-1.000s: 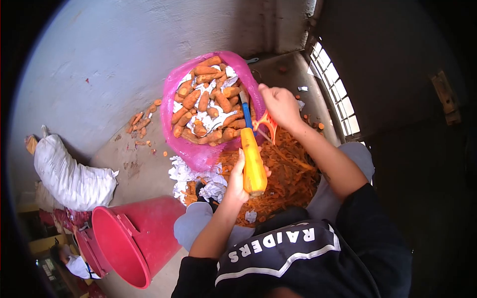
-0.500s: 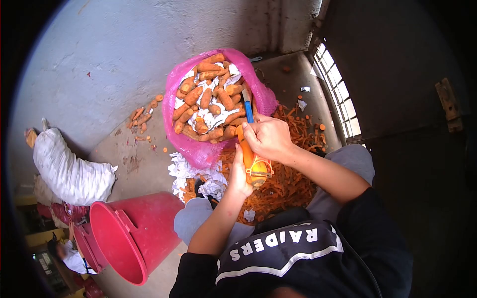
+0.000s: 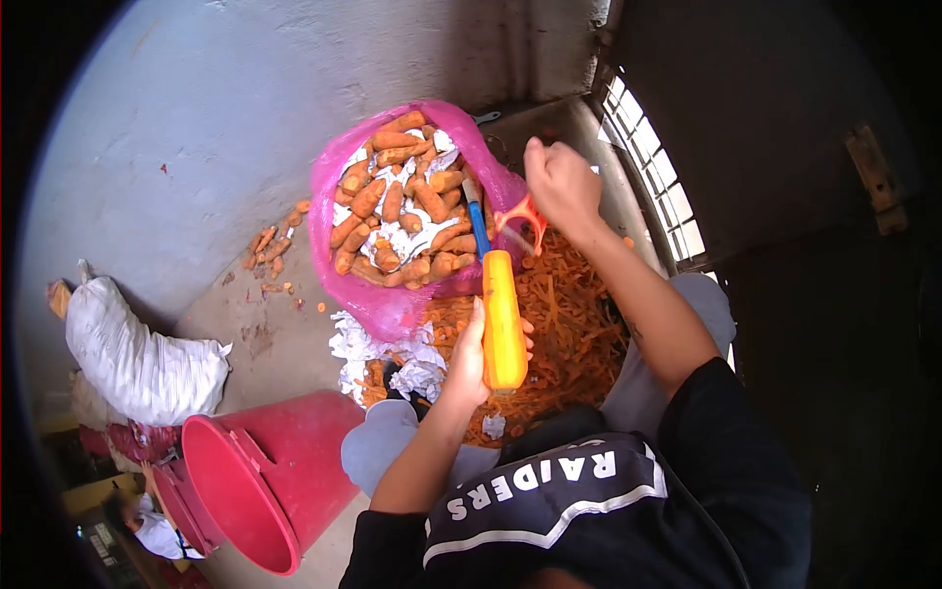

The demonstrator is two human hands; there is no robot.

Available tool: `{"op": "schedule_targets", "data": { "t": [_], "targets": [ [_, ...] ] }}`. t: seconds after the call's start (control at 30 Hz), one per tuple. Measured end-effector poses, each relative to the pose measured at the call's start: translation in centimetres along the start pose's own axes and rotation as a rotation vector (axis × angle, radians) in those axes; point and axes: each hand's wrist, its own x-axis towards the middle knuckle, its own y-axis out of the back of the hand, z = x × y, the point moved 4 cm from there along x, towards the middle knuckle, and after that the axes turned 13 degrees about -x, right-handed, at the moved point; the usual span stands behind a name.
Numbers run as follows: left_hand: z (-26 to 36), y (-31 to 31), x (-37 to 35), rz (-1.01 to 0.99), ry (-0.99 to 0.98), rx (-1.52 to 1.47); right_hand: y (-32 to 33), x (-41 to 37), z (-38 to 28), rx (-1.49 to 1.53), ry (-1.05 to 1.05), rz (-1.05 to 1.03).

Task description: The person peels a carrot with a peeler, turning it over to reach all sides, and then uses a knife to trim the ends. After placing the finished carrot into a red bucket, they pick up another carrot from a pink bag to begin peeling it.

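Observation:
My left hand (image 3: 473,355) is wrapped round the lower part of a peeled yellow-orange carrot (image 3: 502,319), which points up and away from me. My right hand (image 3: 561,182) is closed on an orange peeler (image 3: 527,224), held above and to the right of the carrot's far end. Beyond the carrot, a knife with a blue handle (image 3: 478,228) lies at the right side of a pink bag (image 3: 339,285). Unpeeled carrots (image 3: 430,200) and crumpled white paper fill this bag. Under my hands is a heap of orange peelings (image 3: 574,324).
A large red bin (image 3: 294,461) stands at the lower left, with a white sack (image 3: 142,344) behind it. Carrot pieces (image 3: 270,248) lie on the floor by the wall. Another person (image 3: 159,528) is at the far lower left. A dark door (image 3: 765,128) is on the right.
My right hand has moved up and away from the carrot with the peeler. The carrot now shows uncovered in my left hand. The view has shifted slightly.

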Motion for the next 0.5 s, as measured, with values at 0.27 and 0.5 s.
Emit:
{"op": "schedule_targets", "data": {
  "t": [0.27, 0.5],
  "targets": [
    [1.4, 1.1, 2.5, 0.092, -0.085, -0.146, 0.1, -8.3, -4.9, 0.091, 0.465, -0.251],
    [1.0, -0.3, 1.1, 0.075, -0.06, -0.099, -0.3, -7.0, -4.4, -0.02, 0.431, -0.133]
  ]
}}
